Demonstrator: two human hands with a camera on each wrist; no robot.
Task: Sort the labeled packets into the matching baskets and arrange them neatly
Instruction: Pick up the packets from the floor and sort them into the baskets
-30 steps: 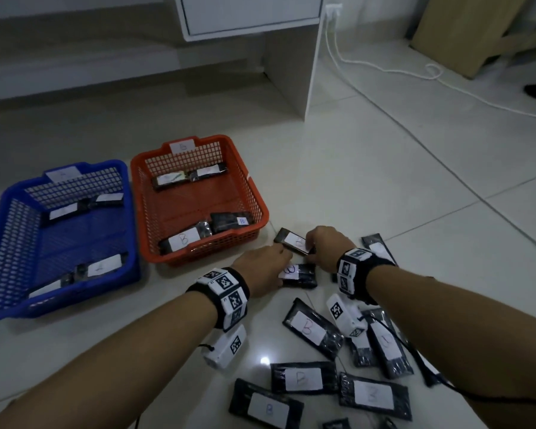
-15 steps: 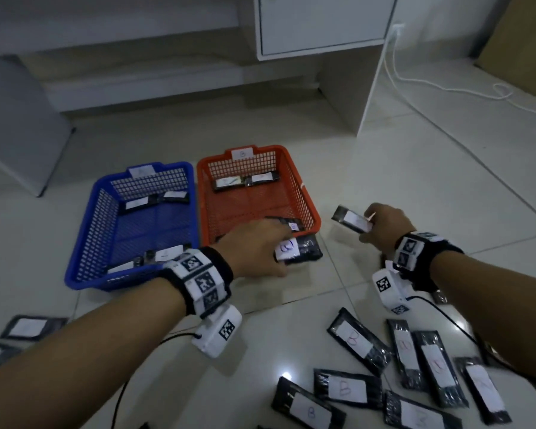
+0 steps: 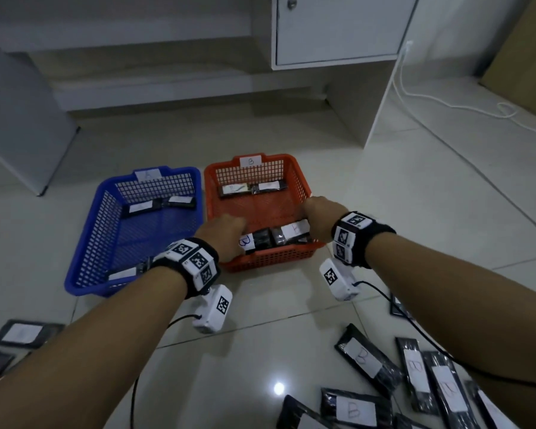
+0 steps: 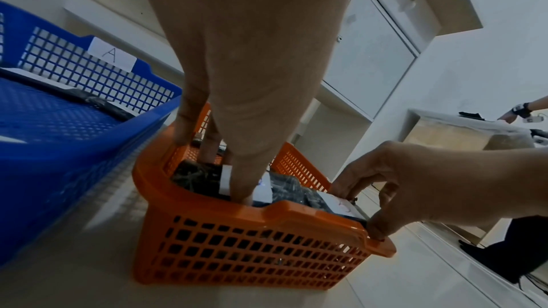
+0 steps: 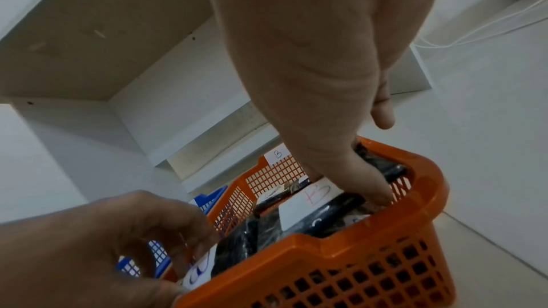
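The orange basket [image 3: 270, 258] tagged B stands on the floor, right of the blue basket [image 3: 87, 243] tagged A. My left hand [image 3: 239, 239] reaches into the orange basket's near left corner and pinches a black packet with a blue B label [image 3: 245, 242], also seen as the blue-B packet [image 5: 198, 273]. My right hand [image 3: 313, 230] is at the near right corner, thumb and fingers pinching a black packet with a red B label [image 3: 294, 229], the same red-B packet [image 5: 314, 196]. Both packets lie low on other packets there.
Two packets [image 3: 251, 188] lie at the orange basket's far end; the blue basket holds packets [image 3: 158, 204] at both ends. Several loose B packets [image 3: 362, 357] are scattered on the tiles at lower right, others [image 3: 22, 332] at lower left. A white cabinet [image 3: 338, 29] and cable [image 3: 446, 103] lie beyond.
Both hands lifted a packet each off the floor and carried them left and forward into the near end of the orange basket. The head view has swung left.
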